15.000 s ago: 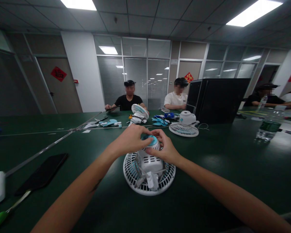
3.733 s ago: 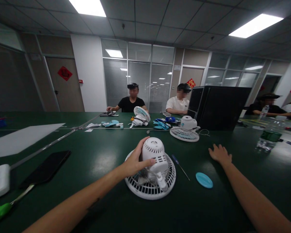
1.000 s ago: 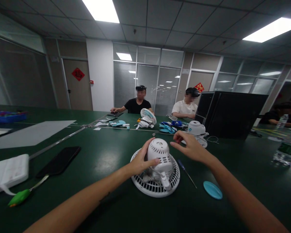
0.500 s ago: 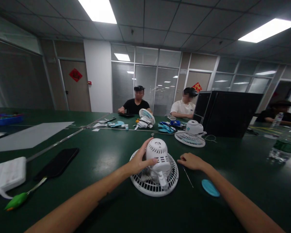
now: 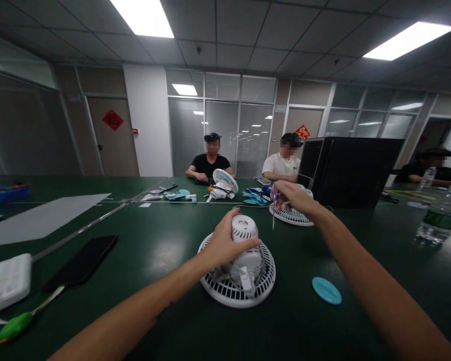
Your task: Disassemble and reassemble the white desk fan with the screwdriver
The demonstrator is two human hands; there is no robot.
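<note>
A small white fan (image 5: 265, 286) lies grille-down on the table in front of me, its rounded motor housing on top. My left hand (image 5: 225, 243) is wrapped round that housing, thumb across its near side. Raised beyond the fan to the right, my right hand (image 5: 295, 196) is closed on a thin screwdriver (image 5: 273, 213), which points down. Its handle is mostly hidden by the fingers. A second white fan (image 5: 291, 216) shows partly behind this hand. On the table to the right lies a light-blue disc (image 5: 326, 290).
A black computer case (image 5: 357, 173) and a water bottle (image 5: 439, 220) stand at right. Left are a black phone (image 5: 84, 260), a white box (image 5: 7, 281) and a green-tipped item (image 5: 15, 326). Another fan (image 5: 223, 185) and blue parts (image 5: 257, 197) lie farther back. Two people sit opposite.
My right hand has lifted off the table and moved away from me, picking up the screwdriver that lay beside the fan. My left hand stays on the motor housing.
</note>
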